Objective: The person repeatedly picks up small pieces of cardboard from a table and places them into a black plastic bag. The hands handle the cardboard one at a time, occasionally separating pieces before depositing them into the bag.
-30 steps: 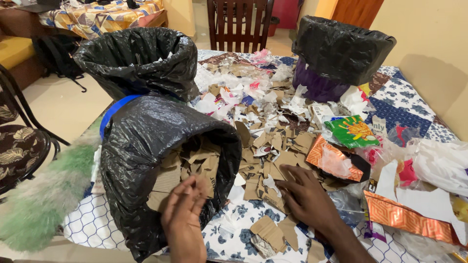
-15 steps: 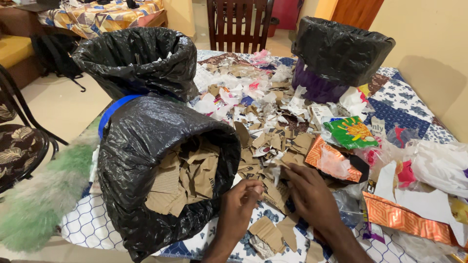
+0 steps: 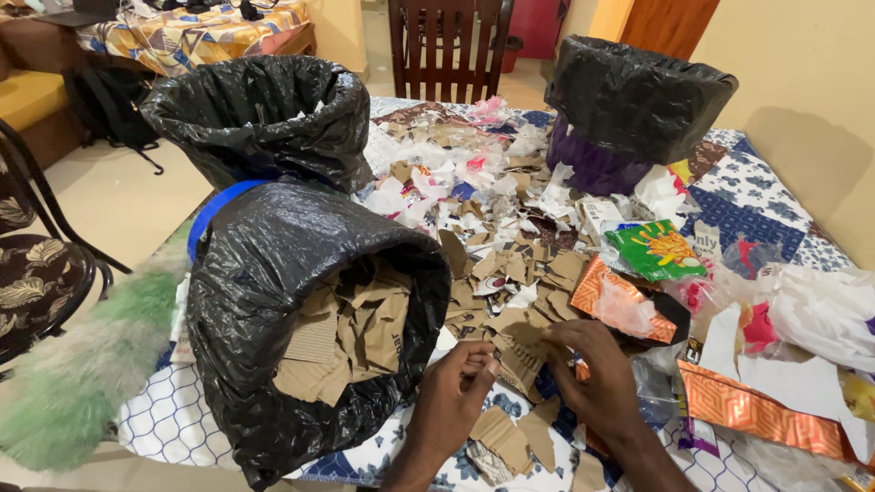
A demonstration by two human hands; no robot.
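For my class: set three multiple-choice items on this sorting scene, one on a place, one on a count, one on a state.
1. Where does the green snack wrapper lie?
A. inside a bag
B. on the table right of the scrap pile
C. on the floor

2. How many black bin bags are in view?
A. one
B. two
C. three

3. How does the near bag stand?
A. tipped, mouth toward the person
B. upright, tied shut
C. folded flat

Answers: 1 B, it rests on the table. 2 C, the near bag, one behind it, one far right. 3 A, cardboard pieces show in its open mouth.
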